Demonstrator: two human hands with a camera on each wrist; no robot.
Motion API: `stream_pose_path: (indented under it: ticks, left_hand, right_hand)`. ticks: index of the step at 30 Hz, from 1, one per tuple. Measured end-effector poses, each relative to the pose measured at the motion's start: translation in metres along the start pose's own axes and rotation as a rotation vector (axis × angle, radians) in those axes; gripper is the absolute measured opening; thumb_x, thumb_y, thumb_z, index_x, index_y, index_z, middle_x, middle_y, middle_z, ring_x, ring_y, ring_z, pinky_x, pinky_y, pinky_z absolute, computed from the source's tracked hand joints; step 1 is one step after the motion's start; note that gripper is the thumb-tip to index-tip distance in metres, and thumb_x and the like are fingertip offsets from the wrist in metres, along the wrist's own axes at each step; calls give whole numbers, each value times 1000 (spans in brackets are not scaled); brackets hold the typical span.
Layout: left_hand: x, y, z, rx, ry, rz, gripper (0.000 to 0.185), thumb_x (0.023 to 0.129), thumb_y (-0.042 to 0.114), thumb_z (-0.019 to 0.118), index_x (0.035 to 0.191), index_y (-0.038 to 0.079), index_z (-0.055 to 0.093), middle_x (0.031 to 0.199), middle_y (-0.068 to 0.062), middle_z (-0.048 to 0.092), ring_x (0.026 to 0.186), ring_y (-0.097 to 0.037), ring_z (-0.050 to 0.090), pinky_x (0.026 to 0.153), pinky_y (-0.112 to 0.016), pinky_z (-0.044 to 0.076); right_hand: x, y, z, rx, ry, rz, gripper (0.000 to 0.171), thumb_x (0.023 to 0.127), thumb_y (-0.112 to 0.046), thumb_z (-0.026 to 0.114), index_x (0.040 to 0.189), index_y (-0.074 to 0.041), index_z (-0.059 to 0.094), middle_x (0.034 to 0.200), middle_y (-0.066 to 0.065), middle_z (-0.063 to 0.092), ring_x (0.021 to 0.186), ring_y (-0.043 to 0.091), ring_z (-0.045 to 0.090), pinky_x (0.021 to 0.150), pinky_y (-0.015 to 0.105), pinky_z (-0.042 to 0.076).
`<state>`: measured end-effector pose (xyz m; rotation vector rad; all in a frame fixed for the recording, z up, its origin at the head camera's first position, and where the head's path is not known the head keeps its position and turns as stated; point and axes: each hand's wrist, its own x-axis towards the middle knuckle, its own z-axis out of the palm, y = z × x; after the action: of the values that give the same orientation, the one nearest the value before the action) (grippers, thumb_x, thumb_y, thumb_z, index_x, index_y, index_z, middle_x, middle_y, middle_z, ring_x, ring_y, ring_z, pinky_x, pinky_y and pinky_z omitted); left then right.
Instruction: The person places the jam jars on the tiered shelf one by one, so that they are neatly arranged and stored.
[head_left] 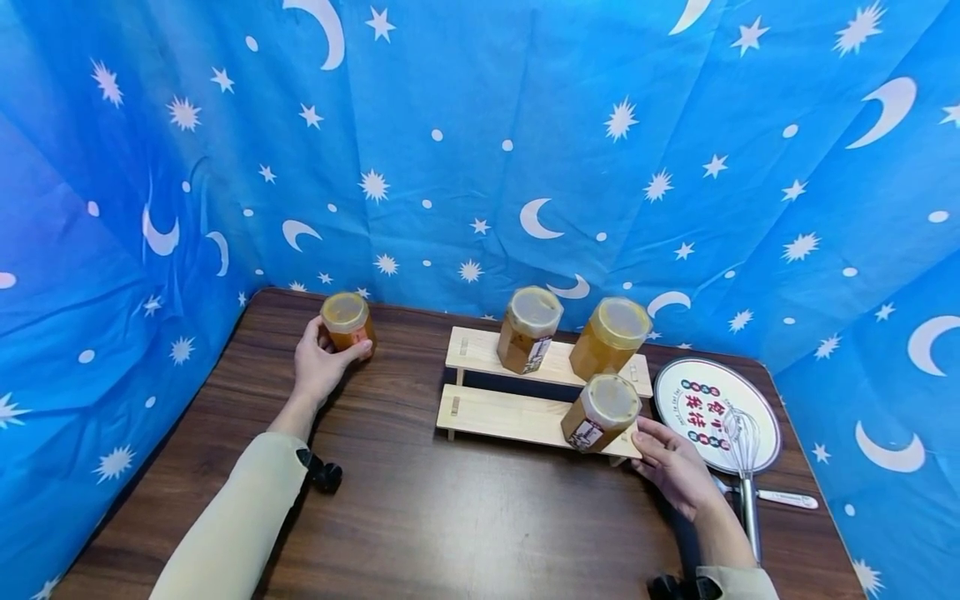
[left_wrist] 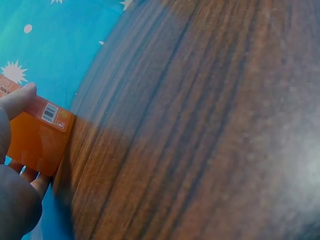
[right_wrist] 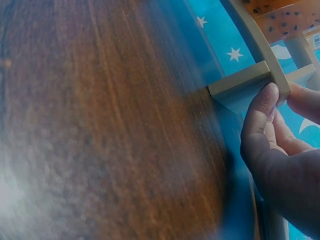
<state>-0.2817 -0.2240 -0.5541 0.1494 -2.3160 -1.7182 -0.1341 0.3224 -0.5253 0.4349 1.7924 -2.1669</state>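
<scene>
My left hand (head_left: 330, 354) grips a small amber jar (head_left: 347, 323) with a clear lid and an orange label, standing at the table's far left. In the left wrist view the thumb and fingers of that left hand (left_wrist: 17, 150) wrap the jar (left_wrist: 40, 137). A two-step wooden rack (head_left: 510, 414) stands mid-table. It carries two amber jars (head_left: 529, 331) (head_left: 609, 337) on the upper step and one jar (head_left: 600, 412) on the lower step. My right hand (head_left: 648, 443) holds the lower step's right end. In the right wrist view that right hand (right_wrist: 282, 102) pinches the step's corner (right_wrist: 245, 82) between thumb and fingers.
A round printed hand fan (head_left: 705, 398) lies right of the rack with a metal whisk (head_left: 744, 454) across it. The dark wooden table (head_left: 465, 517) is walled by a blue star-and-moon cloth (head_left: 480, 150) on three sides.
</scene>
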Motion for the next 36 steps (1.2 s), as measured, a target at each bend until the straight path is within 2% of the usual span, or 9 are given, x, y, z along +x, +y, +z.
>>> stream_pose_path:
  ticks: [9,19,24,29,36]
  left_hand:
    - [-8,-1,-1,43,56,20,80,82,31,91,147,12,48,149,-12,52,139,-33,50,113,-54,43]
    - [-18,16,-2,73,113,76,82,78,38,93,145,15,51,143,-9,56,134,-32,54,109,-53,46]
    - [-29,25,-3,93,112,96,81,79,37,93,145,16,52,143,-9,55,134,-32,53,110,-54,46]
    - [-40,37,-1,93,116,129,78,79,36,93,142,14,53,141,-9,57,130,-31,55,108,-55,47]
    - [-55,59,5,58,80,198,76,77,28,95,140,11,55,135,-9,61,122,-28,59,103,-54,52]
  right_hand:
    - [0,1,1,-3,-6,-5,20,107,-14,59,127,-19,57,110,-4,70,97,9,67,81,24,57]
    - [-1,-2,1,0,-4,5,24,108,-16,58,131,-17,53,111,-4,70,99,10,67,83,24,57]
    - [0,-2,2,1,-1,9,28,108,-15,58,135,-14,51,111,-4,69,98,9,67,83,24,57]
    - [-1,-2,3,6,-15,2,23,108,-14,58,130,-17,54,110,-4,69,98,9,67,82,24,57]
    - [-1,-2,2,8,13,18,23,107,-17,59,129,-19,55,110,-4,70,98,9,67,83,24,57]
